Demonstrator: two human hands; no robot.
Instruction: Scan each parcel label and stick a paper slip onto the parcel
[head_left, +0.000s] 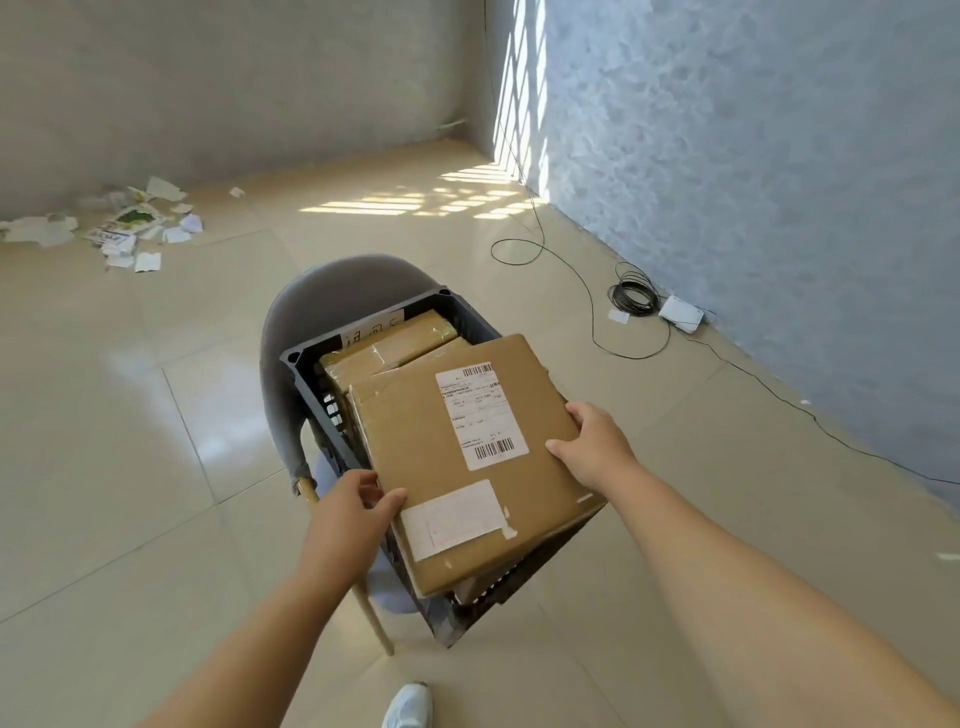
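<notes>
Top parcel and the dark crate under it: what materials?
Parcel: looks like brown corrugated cardboard, matte, with clear tape sheen along its edges and white paper labels. Crate: probably moulded plastic, dark grey, slightly glossy, with slotted walls and round corner sockets.

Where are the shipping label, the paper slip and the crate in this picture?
shipping label (480, 415), head view, middle of the white label.
paper slip (454, 519), head view, centre of the slip on the parcel.
crate (291, 358), head view, far left corner of its rim.
</notes>
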